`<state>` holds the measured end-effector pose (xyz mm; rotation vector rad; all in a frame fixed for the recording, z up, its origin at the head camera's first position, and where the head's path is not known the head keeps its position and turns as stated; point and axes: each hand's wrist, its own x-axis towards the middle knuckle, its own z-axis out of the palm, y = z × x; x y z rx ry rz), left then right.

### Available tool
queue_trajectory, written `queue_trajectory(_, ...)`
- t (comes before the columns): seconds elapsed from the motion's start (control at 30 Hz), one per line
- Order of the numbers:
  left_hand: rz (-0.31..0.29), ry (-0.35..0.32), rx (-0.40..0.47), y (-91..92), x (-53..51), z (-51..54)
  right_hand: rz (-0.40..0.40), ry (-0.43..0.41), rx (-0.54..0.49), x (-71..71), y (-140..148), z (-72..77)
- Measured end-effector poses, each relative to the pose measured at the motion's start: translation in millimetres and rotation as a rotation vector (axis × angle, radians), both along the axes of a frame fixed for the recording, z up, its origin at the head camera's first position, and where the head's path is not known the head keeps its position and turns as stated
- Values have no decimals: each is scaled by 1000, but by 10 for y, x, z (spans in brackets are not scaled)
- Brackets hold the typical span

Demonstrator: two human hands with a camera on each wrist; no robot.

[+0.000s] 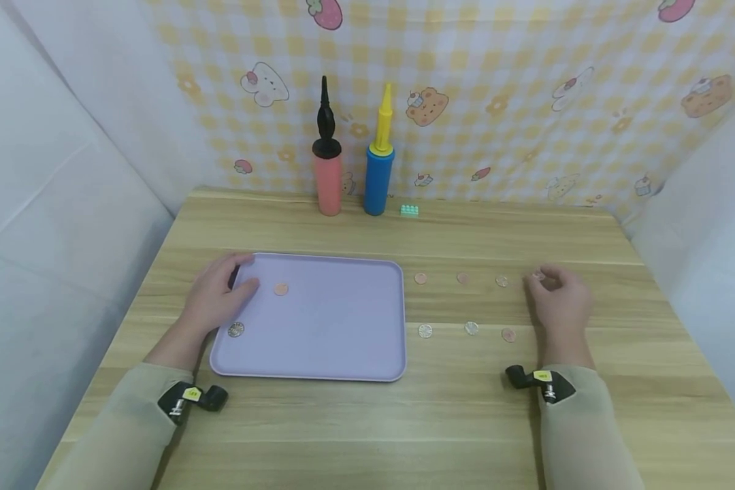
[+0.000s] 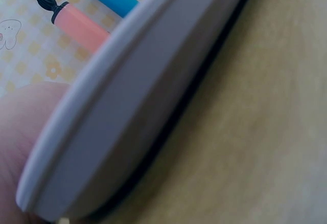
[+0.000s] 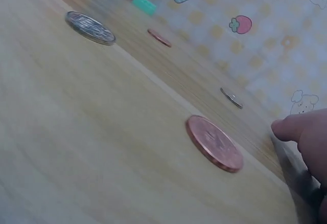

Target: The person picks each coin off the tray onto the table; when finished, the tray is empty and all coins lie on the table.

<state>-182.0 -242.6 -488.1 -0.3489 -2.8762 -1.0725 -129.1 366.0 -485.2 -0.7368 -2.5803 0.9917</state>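
Observation:
My left hand (image 1: 216, 291) grips the left side of a lilac tray (image 1: 324, 327), the thumb lying over its rim. In the left wrist view the tray's edge (image 2: 117, 91) hides most of that hand. On the tray are a copper coin (image 1: 281, 289) and a silver coin (image 1: 235, 329). At the right, my right hand (image 1: 561, 299) pinches a coin (image 1: 537, 275) between thumb and index finger at the table. Nearest to it lie a silver coin (image 1: 501, 281) and a copper coin (image 1: 508, 335). The right wrist view shows the copper coin (image 3: 214, 143) large, but not the pinched one.
Two more coins, one copper (image 1: 420, 278) and one silver (image 1: 425, 331), lie just right of the tray, with others beside them. At the back stand a pink hand pump (image 1: 328, 180) and a blue one (image 1: 378, 180), near a green toy brick (image 1: 409, 210).

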Motion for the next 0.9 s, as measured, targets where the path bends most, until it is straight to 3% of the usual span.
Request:
queue_trajectory(0.3,-1,1,6,5,0,8,-91,-23,26,44,160,-22)
queue_trajectory(0.9,-2,7,-2,-8,-2,-4,-35,-88,92,56,212,21)
